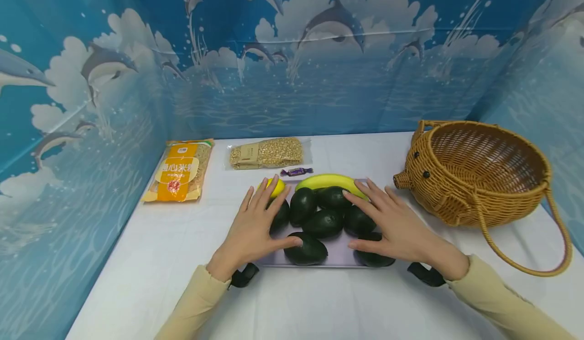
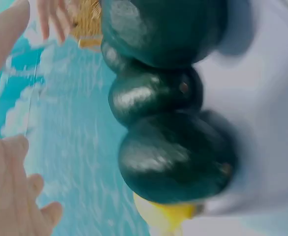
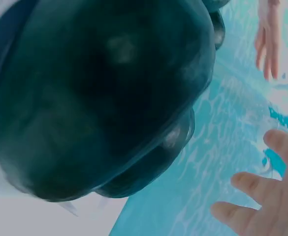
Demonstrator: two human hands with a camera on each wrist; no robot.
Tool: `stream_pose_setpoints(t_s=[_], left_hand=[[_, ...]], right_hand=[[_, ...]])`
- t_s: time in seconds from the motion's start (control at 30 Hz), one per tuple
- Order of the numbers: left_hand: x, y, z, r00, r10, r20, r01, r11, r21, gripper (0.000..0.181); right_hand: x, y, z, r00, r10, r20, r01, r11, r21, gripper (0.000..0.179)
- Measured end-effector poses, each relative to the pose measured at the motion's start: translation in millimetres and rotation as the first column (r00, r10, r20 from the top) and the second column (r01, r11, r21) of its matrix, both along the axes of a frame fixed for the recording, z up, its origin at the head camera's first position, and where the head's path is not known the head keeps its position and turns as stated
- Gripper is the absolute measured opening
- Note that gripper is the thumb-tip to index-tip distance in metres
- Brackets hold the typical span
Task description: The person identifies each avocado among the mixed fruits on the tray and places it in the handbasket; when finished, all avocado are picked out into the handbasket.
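Several dark green avocados point(image 1: 323, 224) lie on a pale purple tray point(image 1: 338, 255). Behind them on the tray are a yellow banana point(image 1: 326, 181) and a lemon point(image 1: 277, 188), the latter partly hidden by fingers. Over the tray's left side my left hand point(image 1: 253, 233) spreads its fingers, thumb over the front-left avocado point(image 1: 305, 250). My right hand point(image 1: 403, 226) spreads likewise over the right side, above the front-right avocado point(image 1: 375, 259). Neither hand holds anything. In the left wrist view, fingers point(image 2: 16, 191) stand apart from an avocado point(image 2: 178, 157); the right wrist view shows a large avocado point(image 3: 104, 98) close up.
A wicker animal-shaped basket point(image 1: 440, 198) with a rope handle point(image 1: 524, 269) stands at the right. Further back lie a bag of grains point(image 1: 274, 152) and a purple-wrapped candy point(image 1: 296, 172). An orange-labelled bag point(image 1: 180, 170) is at the left. Dolphin-print cloth point(image 1: 283, 102) surrounds the table.
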State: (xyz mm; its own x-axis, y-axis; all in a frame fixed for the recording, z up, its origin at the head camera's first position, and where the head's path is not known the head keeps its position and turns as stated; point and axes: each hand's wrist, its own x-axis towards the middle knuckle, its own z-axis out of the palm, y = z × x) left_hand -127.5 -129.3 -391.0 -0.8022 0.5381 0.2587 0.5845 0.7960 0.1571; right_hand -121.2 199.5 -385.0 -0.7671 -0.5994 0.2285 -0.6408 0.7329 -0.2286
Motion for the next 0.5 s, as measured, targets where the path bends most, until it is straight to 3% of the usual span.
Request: stream_pose_setpoints(t_s=[0.17, 0.33, 0.5], left_hand=[[14.0, -24.1, -15.0, 0.984, 0.127, 0.126, -0.145, 0.979, 0.144, 0.114], [28.5, -40.6, -36.2, 0.932, 0.215, 0.293, -0.285, 0.932, 0.223, 0.122], [35.5, -42.7, -53.9, 0.887, 0.246, 0.392, -0.350, 0.910, 0.220, 0.125]], right_hand=[[8.3, 10.5, -5.0, 0.994, -0.084, 0.074, 0.091, 0.991, -0.095, 0.086], [17.7, 23.7, -16.8, 0.978, -0.127, 0.164, 0.157, 0.969, -0.190, 0.077], [25.1, 32.0, -26.9, 0.965, -0.123, 0.234, 0.184, 0.948, -0.260, 0.071]])
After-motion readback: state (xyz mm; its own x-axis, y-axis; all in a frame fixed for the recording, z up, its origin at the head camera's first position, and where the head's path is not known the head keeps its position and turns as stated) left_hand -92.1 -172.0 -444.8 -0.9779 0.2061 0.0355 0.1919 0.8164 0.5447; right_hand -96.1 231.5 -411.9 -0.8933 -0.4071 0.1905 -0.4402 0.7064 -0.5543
